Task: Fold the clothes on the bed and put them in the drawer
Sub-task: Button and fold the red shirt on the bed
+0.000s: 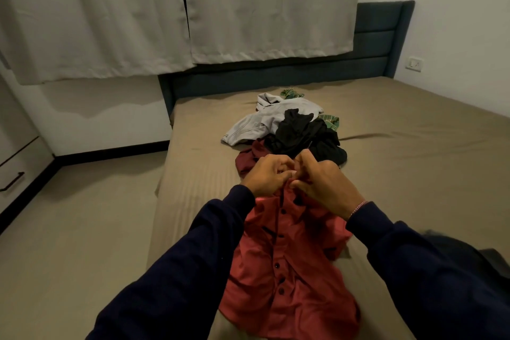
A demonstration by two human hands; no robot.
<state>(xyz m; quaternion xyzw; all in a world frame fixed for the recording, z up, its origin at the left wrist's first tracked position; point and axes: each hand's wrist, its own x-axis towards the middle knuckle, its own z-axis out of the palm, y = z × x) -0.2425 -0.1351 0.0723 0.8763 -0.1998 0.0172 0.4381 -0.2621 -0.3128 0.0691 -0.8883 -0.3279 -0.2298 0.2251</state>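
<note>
Early stage: left hand [269, 175] and right hand [321, 183] pinch the red shirt [287, 265] collar at frame centre; pile [287, 124] above remains unfolded.

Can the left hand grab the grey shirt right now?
Probably not yet. The left hand is busy pinching the red shirt near its collar, and the grey shirt lies farther up the bed, partly under the black garment.

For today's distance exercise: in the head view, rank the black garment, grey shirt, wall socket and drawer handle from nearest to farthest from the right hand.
1. black garment, just beyond the right hand
2. grey shirt, behind it, left
3. drawer handle and wall socket, on opposite sides: too close to call
</note>
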